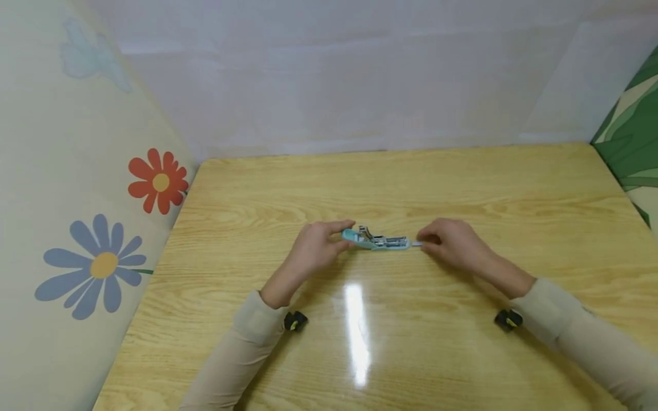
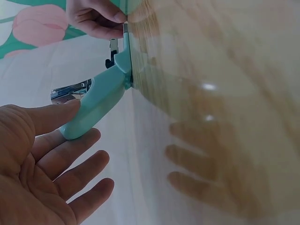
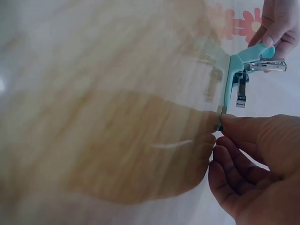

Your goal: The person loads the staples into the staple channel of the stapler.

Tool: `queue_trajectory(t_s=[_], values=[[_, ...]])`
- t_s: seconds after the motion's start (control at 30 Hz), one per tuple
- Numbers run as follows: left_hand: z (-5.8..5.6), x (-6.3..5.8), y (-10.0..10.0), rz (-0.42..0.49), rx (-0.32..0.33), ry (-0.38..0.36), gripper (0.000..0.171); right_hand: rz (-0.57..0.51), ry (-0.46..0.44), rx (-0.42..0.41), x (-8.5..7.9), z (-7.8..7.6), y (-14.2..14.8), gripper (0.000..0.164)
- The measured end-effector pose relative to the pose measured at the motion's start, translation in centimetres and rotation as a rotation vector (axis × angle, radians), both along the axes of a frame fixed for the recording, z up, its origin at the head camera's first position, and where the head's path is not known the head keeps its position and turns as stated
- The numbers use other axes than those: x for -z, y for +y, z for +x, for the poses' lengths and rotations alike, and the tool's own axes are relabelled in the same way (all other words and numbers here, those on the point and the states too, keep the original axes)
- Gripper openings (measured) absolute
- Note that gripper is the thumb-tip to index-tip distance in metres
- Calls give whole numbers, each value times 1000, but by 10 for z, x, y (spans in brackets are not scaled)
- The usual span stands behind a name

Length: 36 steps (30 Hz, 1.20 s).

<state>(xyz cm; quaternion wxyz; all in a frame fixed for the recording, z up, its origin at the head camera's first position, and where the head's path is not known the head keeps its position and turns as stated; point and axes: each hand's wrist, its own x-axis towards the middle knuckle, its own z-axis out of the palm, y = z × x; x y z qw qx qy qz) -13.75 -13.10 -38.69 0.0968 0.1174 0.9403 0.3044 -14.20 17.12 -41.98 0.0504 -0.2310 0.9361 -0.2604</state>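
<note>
A teal stapler (image 1: pixel 390 248) lies low over the table in front of me, opened up so its metal inner parts show. My left hand (image 1: pixel 316 245) pinches the rounded end of its teal cover (image 2: pixel 96 105) between thumb and fingers, the other fingers spread. At the opposite end, my right hand (image 1: pixel 454 242) pinches a short grey strip (image 3: pixel 221 111), like a row of staples, with thumb and forefinger. The strip lines up with the stapler's tip. In the right wrist view, a metal arm (image 3: pixel 241 93) stands out from the stapler's body.
The wooden table (image 1: pixel 288 188) is glossy and shows reflections. A white wall (image 1: pixel 360 97) borders it at the back. On the left is a panel with a red flower (image 1: pixel 160 181), on the right green leaves (image 1: pixel 640 134). Small black devices (image 1: pixel 295 321) sit by both cuffs.
</note>
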Motion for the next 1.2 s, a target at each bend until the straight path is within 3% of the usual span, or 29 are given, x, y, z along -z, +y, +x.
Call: queue_trajectory(t_s=[0.4, 0.57, 0.8, 1.2], values=[[0, -2, 0, 2, 18, 10, 44, 58, 62, -17, -3, 0, -2, 10], [0, -3, 1, 1, 19, 4, 44, 53, 35, 21, -6, 2, 1, 12], [1, -3, 1, 1, 13, 1, 44, 27, 48, 62, -21, -1, 9, 13], [1, -6, -2, 10, 25, 1, 42, -18, 123, 44, -47, -4, 14, 11]])
